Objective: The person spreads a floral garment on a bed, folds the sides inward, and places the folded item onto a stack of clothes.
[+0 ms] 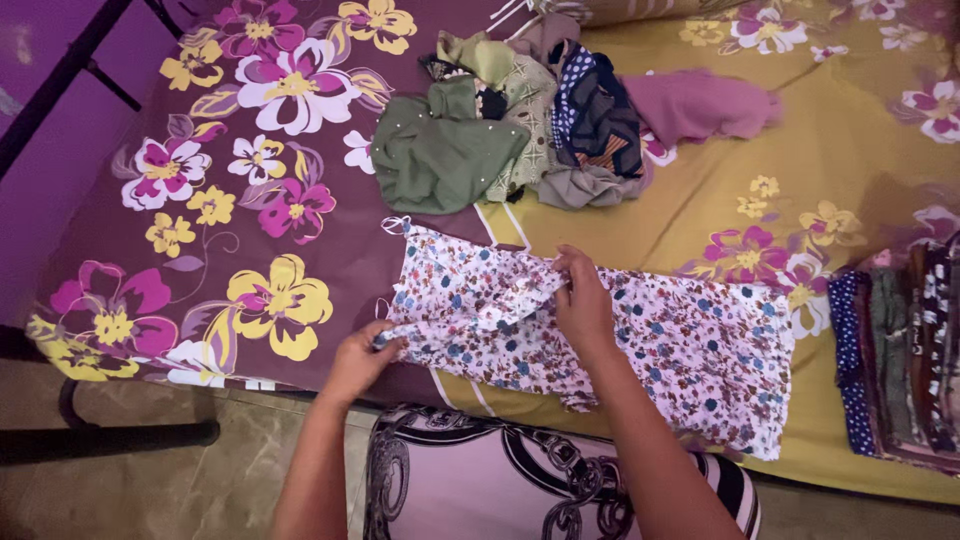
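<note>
A white garment with small blue and red flowers [680, 345] lies spread across the bed's near edge. My left hand [358, 358] pinches its lower left corner. My right hand [583, 300] grips a fold of the same cloth near the middle, pulled over toward the right. Thin straps of the garment show at its upper left.
The bed sheet [250, 200] is maroon and mustard with large flowers. A loose heap of clothes [540, 120], green, patterned and pink, lies beyond the garment. A stack of folded clothes [900, 360] sits at the right edge. Tiled floor [180, 480] lies below left.
</note>
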